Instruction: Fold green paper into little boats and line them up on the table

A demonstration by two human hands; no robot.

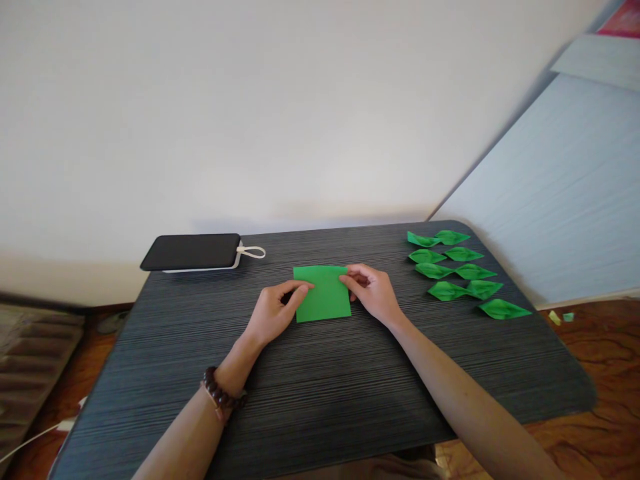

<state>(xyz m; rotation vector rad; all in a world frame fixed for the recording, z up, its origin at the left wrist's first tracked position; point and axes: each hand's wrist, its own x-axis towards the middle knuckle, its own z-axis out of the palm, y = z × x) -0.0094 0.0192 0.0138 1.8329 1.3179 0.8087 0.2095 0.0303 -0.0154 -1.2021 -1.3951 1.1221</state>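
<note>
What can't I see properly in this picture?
All in the head view:
Underside of the green paper: hidden by its top.
Left hand, lower fingers: behind the rest of it.
Most of the white object: covered by the black flat device.
Red item, top right: cut off by the edge.
Floor scraps: too small to identify.

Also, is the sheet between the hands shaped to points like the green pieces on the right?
No, the green sheet shows a square outline, unlike the pointed pieces.
</note>
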